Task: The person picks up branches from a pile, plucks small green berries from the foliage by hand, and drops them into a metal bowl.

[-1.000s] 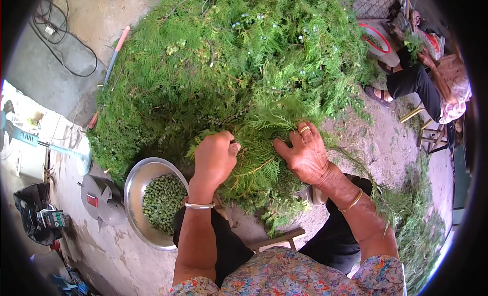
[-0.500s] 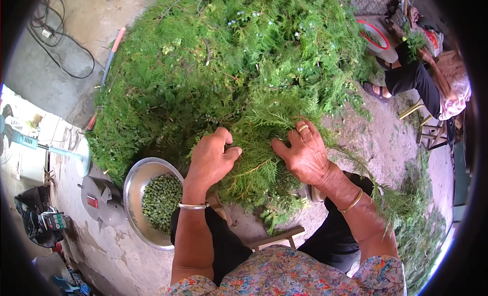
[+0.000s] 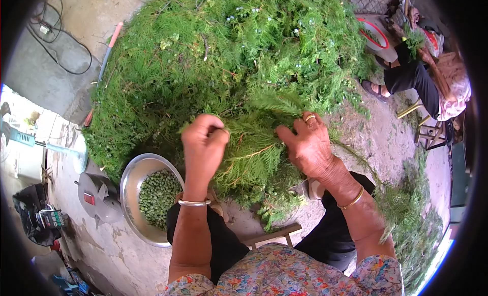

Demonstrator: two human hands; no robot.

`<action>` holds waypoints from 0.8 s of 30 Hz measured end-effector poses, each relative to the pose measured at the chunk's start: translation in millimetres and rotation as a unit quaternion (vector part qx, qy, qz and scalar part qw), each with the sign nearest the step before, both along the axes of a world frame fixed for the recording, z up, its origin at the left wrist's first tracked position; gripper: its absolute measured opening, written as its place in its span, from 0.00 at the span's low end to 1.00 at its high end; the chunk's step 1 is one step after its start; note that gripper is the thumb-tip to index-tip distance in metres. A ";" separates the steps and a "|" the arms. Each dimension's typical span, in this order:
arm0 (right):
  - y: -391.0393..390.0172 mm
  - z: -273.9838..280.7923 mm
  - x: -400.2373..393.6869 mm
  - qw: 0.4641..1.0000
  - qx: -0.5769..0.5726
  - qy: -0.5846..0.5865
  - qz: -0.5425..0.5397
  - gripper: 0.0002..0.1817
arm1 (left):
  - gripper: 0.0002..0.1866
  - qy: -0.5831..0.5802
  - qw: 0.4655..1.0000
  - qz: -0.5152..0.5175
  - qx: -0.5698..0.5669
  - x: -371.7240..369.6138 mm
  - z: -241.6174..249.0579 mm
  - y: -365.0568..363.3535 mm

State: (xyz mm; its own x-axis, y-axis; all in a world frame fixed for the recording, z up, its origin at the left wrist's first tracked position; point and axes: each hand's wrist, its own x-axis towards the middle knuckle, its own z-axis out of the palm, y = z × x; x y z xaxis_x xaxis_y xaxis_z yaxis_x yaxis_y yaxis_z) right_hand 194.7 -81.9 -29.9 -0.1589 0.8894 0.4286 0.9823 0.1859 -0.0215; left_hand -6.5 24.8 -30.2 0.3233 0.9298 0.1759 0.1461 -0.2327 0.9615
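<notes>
A: Entry, hands. Your left hand (image 3: 203, 143) is at the near edge of the green branch pile (image 3: 229, 57), fingers curled together and pinched on a sprig (image 3: 249, 158)?

B: Confirmed. Fingertips meet at the top of the sprig; a silver bangle sits on that wrist.

A: Your right hand (image 3: 307, 146)?

B: Fingers together, pressed down flat on the same sprig, thumb set apart toward the left hand. A ring shows on one finger. Whether it grips from beneath, cannot tell.

A: Sprig location?

B: Between your two hands, above your knees, its tips hanging toward you.

A: Surroundings?

B: A metal bowl (image 3: 133, 184) of small green seeds (image 3: 157, 197) stands just left of your left forearm. Another person (image 3: 432, 87) sits well apart, upper right.
</notes>
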 end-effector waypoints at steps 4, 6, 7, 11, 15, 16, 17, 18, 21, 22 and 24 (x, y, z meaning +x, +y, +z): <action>4.4 -0.6 9.2 0.975 -0.015 0.207 -0.082 0.11 | 0.08 -0.297 0.937 0.015 -0.183 -17.1 24.6 10.9; 7.9 2.3 15.3 0.962 0.043 0.259 -0.076 0.09 | 0.09 -0.399 0.893 -0.031 -0.204 -32.1 21.3 20.1; 7.8 9.1 19.0 0.929 0.001 0.360 -0.090 0.09 | 0.09 -0.428 0.873 -0.082 -0.219 -39.2 16.8 26.5; 13.3 7.3 41.0 0.834 -0.053 0.540 -0.100 0.07 | 0.14 -0.473 0.828 -0.090 -0.286 -45.0 4.5 26.4; 21.1 8.5 45.2 0.710 -0.043 0.697 -0.096 0.08 | 0.14 -0.456 0.827 -0.042 -0.327 -28.9 12.3 13.3; 20.8 10.7 44.5 0.630 -0.047 0.770 -0.085 0.09 | 0.14 -0.459 0.825 -0.047 -0.327 -27.7 11.0 11.7; 8.3 15.2 38.4 0.549 0.023 0.834 -0.044 0.06 | 0.14 -0.439 0.835 -0.072 -0.323 -26.9 9.0 10.3; 7.2 20.1 35.7 0.552 0.025 0.832 -0.044 0.06 | 0.14 -0.420 0.845 -0.096 -0.318 -25.7 8.6 9.1; 13.2 23.2 31.2 0.422 -0.013 0.895 -0.141 0.10 | 0.09 -0.377 0.875 -0.084 -0.292 -16.7 13.3 0.6; 13.4 22.5 31.4 0.423 -0.014 0.895 -0.139 0.10 | 0.07 -0.352 0.890 -0.079 -0.280 -13.8 14.8 -1.3; 12.1 26.0 27.9 0.386 0.011 0.913 -0.132 0.10 | 0.06 -0.346 0.895 -0.069 -0.271 -9.4 20.0 -5.4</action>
State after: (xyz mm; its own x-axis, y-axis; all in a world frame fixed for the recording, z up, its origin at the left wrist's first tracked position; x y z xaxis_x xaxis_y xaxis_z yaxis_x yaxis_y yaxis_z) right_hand 222.6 -69.7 -4.0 0.5214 0.7640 -0.3801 -0.6811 0.1042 -0.7248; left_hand -15.9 19.4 -10.3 0.4304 0.8985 -0.0863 -0.5231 0.3262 0.7874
